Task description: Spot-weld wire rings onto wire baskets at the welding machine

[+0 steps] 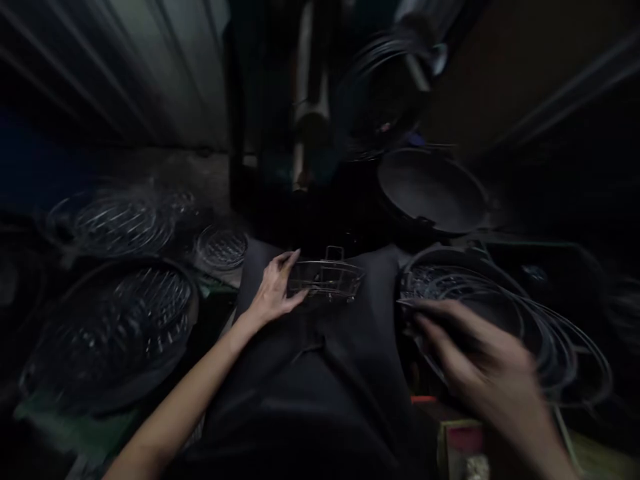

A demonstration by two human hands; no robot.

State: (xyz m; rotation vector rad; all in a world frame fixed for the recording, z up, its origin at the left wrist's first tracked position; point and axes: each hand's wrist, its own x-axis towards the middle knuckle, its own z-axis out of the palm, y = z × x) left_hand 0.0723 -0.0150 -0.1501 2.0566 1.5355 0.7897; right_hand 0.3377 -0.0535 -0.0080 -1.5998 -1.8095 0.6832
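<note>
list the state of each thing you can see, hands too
Wire frame: unfinished or complete, cannot tell; held at left end
Left hand: gripping the wire frame
Right hand: blurred, fingers bent, contents unclear
Left basin: holding wire racks
Wire loops: loosely coiled, overhanging right basin

Glossy metal wire frame (331, 268), matt cloth garment (310, 380)

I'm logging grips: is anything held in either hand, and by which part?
The left hand holds the wire frame by its left end. Whether the blurred right hand holds anything cannot be told.
</note>
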